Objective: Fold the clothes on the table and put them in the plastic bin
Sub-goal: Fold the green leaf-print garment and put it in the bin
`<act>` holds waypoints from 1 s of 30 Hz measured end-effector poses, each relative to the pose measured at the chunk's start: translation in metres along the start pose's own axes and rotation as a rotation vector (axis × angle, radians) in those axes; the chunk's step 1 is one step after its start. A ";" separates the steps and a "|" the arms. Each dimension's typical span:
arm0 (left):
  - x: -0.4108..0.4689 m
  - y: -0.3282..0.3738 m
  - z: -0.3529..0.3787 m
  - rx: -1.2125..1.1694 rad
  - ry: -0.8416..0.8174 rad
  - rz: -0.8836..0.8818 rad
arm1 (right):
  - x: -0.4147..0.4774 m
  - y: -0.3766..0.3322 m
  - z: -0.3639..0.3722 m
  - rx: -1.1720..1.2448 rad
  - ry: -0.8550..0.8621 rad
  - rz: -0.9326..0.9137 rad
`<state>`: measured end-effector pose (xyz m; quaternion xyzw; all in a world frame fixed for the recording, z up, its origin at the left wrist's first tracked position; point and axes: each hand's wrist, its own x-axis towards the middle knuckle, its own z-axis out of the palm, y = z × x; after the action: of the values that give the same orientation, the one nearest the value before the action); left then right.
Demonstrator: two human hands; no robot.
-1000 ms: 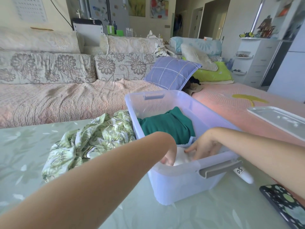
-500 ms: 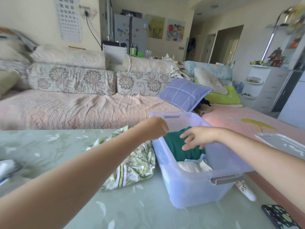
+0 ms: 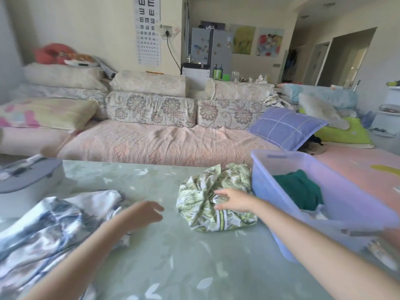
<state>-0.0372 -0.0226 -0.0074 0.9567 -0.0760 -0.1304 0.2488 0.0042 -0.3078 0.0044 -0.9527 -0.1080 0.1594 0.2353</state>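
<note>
Two garments lie unfolded on the table [image 3: 173, 267]: a blue-white one [image 3: 54, 226] at the left and a crumpled leaf-print one [image 3: 194, 204] just beside the bin [image 3: 259, 180]. The left hand [image 3: 147, 215] hovers between them, fingers loosely curled, holding nothing. The right hand [image 3: 236, 201] is spread wide over the leaf-print and empty; blur hides whether its fingertips touch the cloth.

The step in hand looks like taking up the leaf-print for folding. To do it well, I would bring the left hand to the bundle's near left edge and let the right take the far side. Then lift, shake it loose and lay it flat on the bare table in front, away from the bin wall, so the corners can be found before the first fold. Thin cloth like this will likely twist, so smooth it first. The bin holds a dark green piece [image 3: 298, 189] and something pale nearer, and seems to have room.

The blue-white one runs off the left and bottom edges. What kind of garment the leaf-print is cannot be told from the bunch. The bin's near right corner is blurred and cut off, and its floor is hidden.
</note>
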 end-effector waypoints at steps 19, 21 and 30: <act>0.046 -0.039 0.106 -0.429 0.298 0.005 | 0.000 -0.007 0.193 0.290 0.194 -0.251; 0.049 -0.034 0.107 -0.452 0.257 0.013 | -0.024 -0.012 0.193 0.412 0.024 -0.238; 0.047 -0.031 0.118 -0.294 0.311 -0.034 | -0.005 0.010 0.099 0.283 0.408 -0.006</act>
<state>-0.0240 -0.0600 -0.1320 0.9198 -0.0005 0.0051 0.3924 -0.0347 -0.2769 -0.0826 -0.9224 -0.0376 -0.0232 0.3837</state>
